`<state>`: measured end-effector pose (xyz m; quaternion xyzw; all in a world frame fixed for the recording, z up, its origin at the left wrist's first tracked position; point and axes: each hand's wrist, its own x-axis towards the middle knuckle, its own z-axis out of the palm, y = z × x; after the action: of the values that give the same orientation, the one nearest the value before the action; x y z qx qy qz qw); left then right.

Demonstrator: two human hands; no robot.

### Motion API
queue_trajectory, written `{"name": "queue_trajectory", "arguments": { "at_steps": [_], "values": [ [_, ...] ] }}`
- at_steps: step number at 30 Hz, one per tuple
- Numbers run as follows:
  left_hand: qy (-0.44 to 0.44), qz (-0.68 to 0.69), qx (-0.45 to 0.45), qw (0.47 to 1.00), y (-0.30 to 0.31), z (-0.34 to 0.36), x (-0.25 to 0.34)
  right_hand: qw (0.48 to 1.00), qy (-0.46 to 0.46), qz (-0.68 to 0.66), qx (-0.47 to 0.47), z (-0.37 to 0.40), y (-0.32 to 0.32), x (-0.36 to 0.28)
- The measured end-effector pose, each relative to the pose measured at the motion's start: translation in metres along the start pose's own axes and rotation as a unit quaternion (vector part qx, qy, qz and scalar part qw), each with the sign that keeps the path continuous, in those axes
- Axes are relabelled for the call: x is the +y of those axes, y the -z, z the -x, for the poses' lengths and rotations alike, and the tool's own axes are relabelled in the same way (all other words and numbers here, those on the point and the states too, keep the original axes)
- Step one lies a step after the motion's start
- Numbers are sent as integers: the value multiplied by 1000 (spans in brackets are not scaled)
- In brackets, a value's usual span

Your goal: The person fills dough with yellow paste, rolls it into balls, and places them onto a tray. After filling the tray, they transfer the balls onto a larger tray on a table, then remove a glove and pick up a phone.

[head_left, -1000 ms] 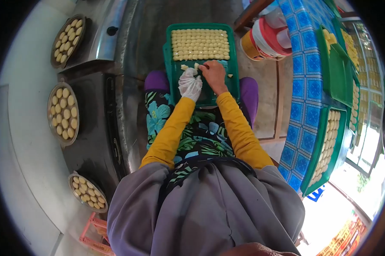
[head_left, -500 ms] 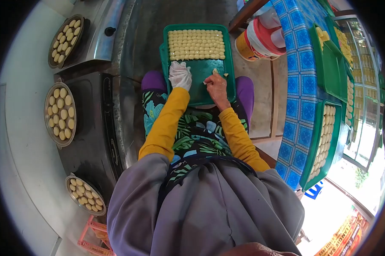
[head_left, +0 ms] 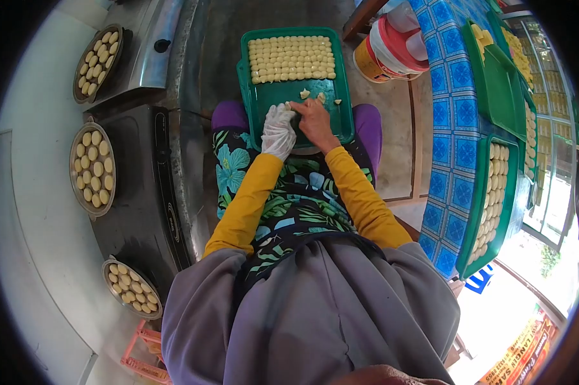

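Note:
A green tray (head_left: 254,102) rests across the lap, its far part filled with tight rows of small pale dough balls (head_left: 292,59). My left hand (head_left: 278,131), in a thin clear glove, is over the tray's near left part with fingers drawn together. A small dough piece (head_left: 289,106) appears at its fingertips. My bare right hand (head_left: 315,123) meets it from the right, index finger reaching to that piece and the other fingers curled; whether they hold anything is hidden. Just beyond lie loose dough scraps (head_left: 305,94).
On the left, round pans (head_left: 72,160) of dough rounds sit along a dark stove (head_left: 132,192). A lidded bucket (head_left: 373,61) stands at far right of the tray. A blue-clothed table (head_left: 450,154) on the right bears more green trays (head_left: 464,256).
My hands have come together over the tray; the left moved nearer and right, the right moved left. Another dough scrap now shows on the tray.

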<state>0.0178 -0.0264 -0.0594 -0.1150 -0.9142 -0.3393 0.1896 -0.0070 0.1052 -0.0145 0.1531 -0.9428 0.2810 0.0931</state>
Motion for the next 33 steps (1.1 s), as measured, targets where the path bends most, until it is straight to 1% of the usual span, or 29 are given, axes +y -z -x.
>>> {"name": "queue_trajectory", "arguments": {
  "at_steps": [1,2,3,4,5,6,7,8,9,10,12,13,15,16,18,19,20,22,23,24,26,27,29,30,32,33],
  "values": [
    [220,171,-83,957,3,-1,0,1000,0,0,-1,1,4,-3],
    [223,172,-83,956,5,1,2,999,6,43,-32,2,8,-7],
    [126,36,-83,988,11,0,7,994,15,86,-62,3,10,-9],
    [26,-103,-80,991,22,-3,13,994,18,85,-63,2,9,-6],
    [58,-271,-293,915,45,-19,44,993,-3,74,-87,0,8,1],
    [61,-272,-291,915,43,-19,44,991,-25,64,-113,-3,7,6],
    [70,-267,-320,906,40,-19,43,991,-22,65,-113,-8,5,12],
    [78,-260,-350,897,38,-20,43,997,-7,66,-51,-14,3,19],
    [63,-299,-335,891,30,-16,38,998,6,66,10,-20,2,24],
    [64,-297,-336,891,29,-16,39,998,6,67,8,-30,5,21],
    [61,-270,-284,918,30,-14,40,970,66,203,114,-53,7,10],
    [61,-272,-279,919,28,-13,37,970,71,203,117,-65,0,12],
    [84,-224,-233,943,27,-6,33,951,136,254,107,-81,-16,12],
    [87,-227,-226,943,29,-3,31,951,143,252,110,-87,-19,6],
    [-9,-279,-238,930,37,8,29,936,175,288,96,-90,-31,-1],
    [27,-225,-235,945,38,9,32,931,190,300,86,-89,-39,-2],
    [32,-228,-230,946,38,7,34,930,197,298,88,-89,-45,-3],
    [68,-226,-257,937,36,5,34,936,211,252,130,-87,-52,-4],
    [57,-213,-208,953,36,6,34,929,204,287,114,-85,-53,0],
    [58,-214,-207,953,36,11,32,929,206,286,114,-83,-53,1],
    [61,-152,-173,971,36,12,25,942,181,245,142,-85,-52,2],
    [60,-153,-170,972,27,19,16,941,182,245,146,-87,-52,4],
    [19,-85,-37,996,9,39,1,945,160,246,140,-84,-50,6],
    [20,-86,-34,996,9,39,1,945,164,246,141,-85,-48,4],
    [3,-75,92,993,7,41,1,930,194,288,119,-88,-48,-1],
    [7,-75,95,993,8,39,0,930,199,288,118,-89,-52,-4]
  ]
}}
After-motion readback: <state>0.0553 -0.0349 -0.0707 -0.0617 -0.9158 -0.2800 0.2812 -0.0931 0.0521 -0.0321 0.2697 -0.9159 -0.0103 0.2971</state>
